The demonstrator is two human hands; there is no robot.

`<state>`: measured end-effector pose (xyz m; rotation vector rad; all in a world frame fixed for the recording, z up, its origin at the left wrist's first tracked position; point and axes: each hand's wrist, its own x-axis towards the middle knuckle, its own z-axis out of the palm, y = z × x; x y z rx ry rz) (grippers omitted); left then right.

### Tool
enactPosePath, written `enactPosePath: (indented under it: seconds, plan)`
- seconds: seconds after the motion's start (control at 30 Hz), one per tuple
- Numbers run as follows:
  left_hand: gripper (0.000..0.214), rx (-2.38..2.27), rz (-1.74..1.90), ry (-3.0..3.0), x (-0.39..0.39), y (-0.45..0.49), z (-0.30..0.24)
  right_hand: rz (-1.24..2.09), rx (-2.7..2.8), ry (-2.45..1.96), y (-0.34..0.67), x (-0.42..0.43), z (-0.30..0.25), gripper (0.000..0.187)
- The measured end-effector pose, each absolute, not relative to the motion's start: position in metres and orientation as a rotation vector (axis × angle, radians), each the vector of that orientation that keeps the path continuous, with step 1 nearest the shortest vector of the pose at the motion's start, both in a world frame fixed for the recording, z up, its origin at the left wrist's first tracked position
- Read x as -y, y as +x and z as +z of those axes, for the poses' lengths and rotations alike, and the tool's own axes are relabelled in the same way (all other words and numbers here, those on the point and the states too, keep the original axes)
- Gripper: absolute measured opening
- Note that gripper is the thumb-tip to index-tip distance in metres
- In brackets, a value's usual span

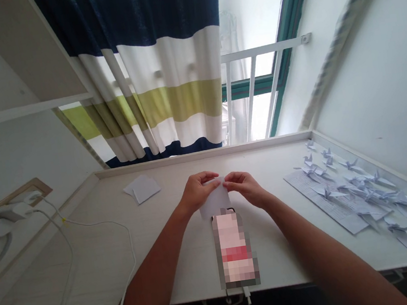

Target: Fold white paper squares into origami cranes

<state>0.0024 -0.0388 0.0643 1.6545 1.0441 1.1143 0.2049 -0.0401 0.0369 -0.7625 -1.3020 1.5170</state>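
White desk (102, 267) below a striped curtain (171, 61). Far right, paper cranes (352, 187) lie on a printed sheet (343, 218); print too small to read, no brand legible. My view: left hand (197, 192) and right hand (244, 187) nearly together, both pinching a white paper square (215, 202) just above a pixelated object (235, 251), unidentifiable. Risks: a loose pinch drops the square; a wide right-arm swing scatters the cranes.
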Motion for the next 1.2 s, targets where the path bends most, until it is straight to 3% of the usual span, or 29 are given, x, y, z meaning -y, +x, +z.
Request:
enactPosePath:
  seconds: [0.2, 0.4, 0.67, 1.2]
  plan:
    - [0.032, -1.038, 0.823, 1.684, 0.014, -0.018, 0.068, 1.491, 1.584, -0.85, 0.204, 0.02, 0.048, 0.023]
    - [0.033, -1.015, 0.86, 1.597, 0.005, -0.023, 0.044, 1.371, 1.834, -0.911, 0.194, -0.006, 0.045, 0.02]
    - [0.029, -1.077, 0.875, 1.588, 0.012, -0.027, 0.034, 1.495, 1.742, -0.857, 0.186, -0.004, 0.025, 0.022]
    - [0.028, -0.953, 1.146, 1.32, 0.019, -0.014, 0.032, 1.366, 1.704, -0.762, 0.173, 0.006, 0.047, 0.024]
